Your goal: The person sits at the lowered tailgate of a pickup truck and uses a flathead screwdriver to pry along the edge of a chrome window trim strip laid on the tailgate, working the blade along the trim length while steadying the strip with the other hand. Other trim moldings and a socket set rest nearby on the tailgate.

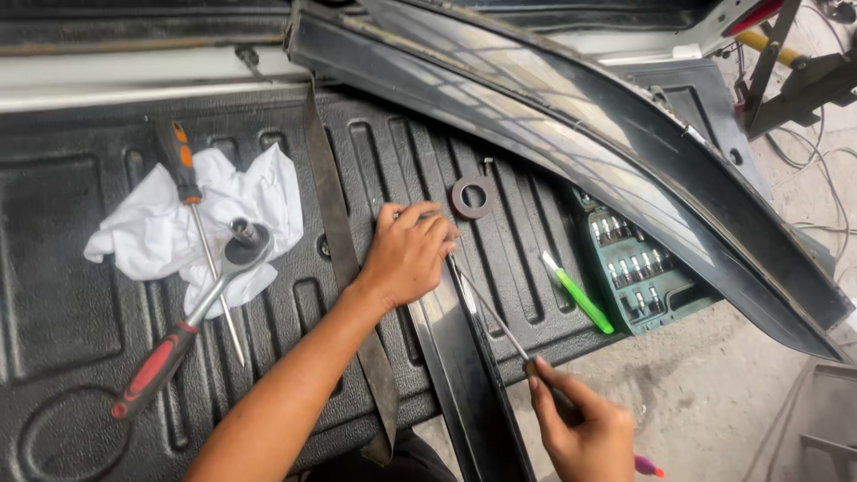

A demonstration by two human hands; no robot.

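Observation:
My left hand (406,252) presses down on the upper end of a long black glossy trim strip (464,375) that lies across the ribbed black truck bed liner (80,303). My right hand (580,428) grips the handle of a thin metal-shafted tool (491,312), likely a screwdriver, whose tip reaches up under my left fingers. A grey flat band (339,241) runs down the liner just left of my left wrist.
A white rag (143,232), an orange-handled screwdriver (189,183) and a red-handled ratchet (178,339) lie at left. A dark ring (470,196), a green-handled tool (580,299) and a green socket case (638,277) sit right, under a large curved black panel (625,152).

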